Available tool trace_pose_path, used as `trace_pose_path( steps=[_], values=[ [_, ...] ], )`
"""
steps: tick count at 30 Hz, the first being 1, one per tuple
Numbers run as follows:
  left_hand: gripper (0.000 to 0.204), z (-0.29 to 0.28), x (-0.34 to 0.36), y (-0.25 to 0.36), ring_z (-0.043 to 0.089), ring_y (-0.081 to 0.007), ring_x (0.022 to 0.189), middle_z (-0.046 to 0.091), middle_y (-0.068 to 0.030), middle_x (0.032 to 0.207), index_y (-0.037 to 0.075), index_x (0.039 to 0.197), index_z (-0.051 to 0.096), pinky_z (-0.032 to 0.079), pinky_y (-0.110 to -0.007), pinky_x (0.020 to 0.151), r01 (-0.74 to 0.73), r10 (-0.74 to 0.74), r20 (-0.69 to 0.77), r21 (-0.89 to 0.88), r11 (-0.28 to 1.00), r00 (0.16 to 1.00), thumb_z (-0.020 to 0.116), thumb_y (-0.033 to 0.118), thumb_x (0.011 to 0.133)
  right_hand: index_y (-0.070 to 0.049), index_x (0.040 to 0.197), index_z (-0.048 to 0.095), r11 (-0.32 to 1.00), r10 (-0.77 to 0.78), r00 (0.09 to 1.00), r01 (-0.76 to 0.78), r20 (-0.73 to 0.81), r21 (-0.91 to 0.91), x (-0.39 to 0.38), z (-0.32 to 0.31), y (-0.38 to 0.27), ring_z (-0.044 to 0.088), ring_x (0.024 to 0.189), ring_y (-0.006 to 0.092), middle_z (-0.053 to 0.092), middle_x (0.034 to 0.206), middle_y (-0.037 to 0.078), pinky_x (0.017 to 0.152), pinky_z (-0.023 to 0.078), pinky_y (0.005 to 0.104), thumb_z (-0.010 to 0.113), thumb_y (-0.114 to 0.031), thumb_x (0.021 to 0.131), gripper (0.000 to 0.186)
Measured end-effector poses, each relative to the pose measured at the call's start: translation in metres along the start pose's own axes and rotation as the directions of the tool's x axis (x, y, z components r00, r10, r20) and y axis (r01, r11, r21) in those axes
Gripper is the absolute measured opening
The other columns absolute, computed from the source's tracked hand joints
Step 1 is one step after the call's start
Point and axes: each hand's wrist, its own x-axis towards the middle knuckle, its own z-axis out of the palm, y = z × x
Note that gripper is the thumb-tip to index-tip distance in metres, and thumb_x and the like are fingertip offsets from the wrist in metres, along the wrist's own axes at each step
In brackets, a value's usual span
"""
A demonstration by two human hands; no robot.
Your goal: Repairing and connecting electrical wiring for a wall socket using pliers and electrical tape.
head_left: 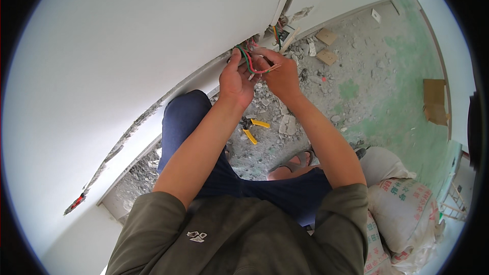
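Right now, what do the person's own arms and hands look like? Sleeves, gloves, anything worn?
Both hands are bare: no gloves, and no ring or watch that I can make out on the left hand or right hand. The forearms are uncovered up to the elbows. Olive-green short sleeves end at the upper arms; the shirt has a small white mark on its front.

Red and green wires (249,61) curving from wall opening, pinched between fingers.

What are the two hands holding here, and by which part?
Both hands grip a bundle of red and green wires coming from the wall opening. The left hand holds the looped stretch, and the right hand pinches near the free ends.
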Motion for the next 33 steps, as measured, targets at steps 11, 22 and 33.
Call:
trace_pose_path(
  steps=[11,22,33],
  values=[
    [0.035,0.000,0.003,-0.003,0.052,-0.0208,0.107,0.056,-0.0061,0.116,0.014,0.121,0.052,0.041,-0.047,0.095,-0.051,0.056,0.077,-0.056,0.997,0.995,0.049,0.039,0.097,-0.013,0.105,0.064,0.177,-0.749,0.587,0.623,0.307,-0.762,0.014,-0.015,-0.003,0.059,0.089,0.0196,0.058,0.090,0.004,0.073,0.047,0.0347,0.066,-0.017,0.067,0.038],
    [0.039,0.005,0.001,-0.003,0.051,-0.0213,0.107,0.054,-0.0057,0.117,0.014,0.121,0.050,0.035,-0.046,0.097,-0.034,0.034,0.017,-0.015,0.999,0.999,0.048,0.043,0.097,-0.012,0.091,0.065,0.244,-0.801,0.549,0.665,0.240,-0.706,0.044,-0.011,0.006,0.057,0.090,0.0227,0.058,0.095,0.002,0.077,0.046,0.0359,0.068,-0.013,0.068,0.023],
    [0.038,0.011,-0.012,0.003,0.051,-0.0236,0.107,0.056,-0.0091,0.117,0.009,0.120,0.050,0.033,-0.047,0.100,-0.012,0.013,0.008,-0.107,0.994,1.000,0.034,0.032,0.094,-0.010,0.093,0.063,0.470,-0.751,0.657,0.602,0.066,-0.645,0.035,-0.008,0.012,0.056,0.083,0.0250,0.057,0.090,0.005,0.072,0.046,0.0374,0.070,-0.011,0.069,0.025]
  ],
)
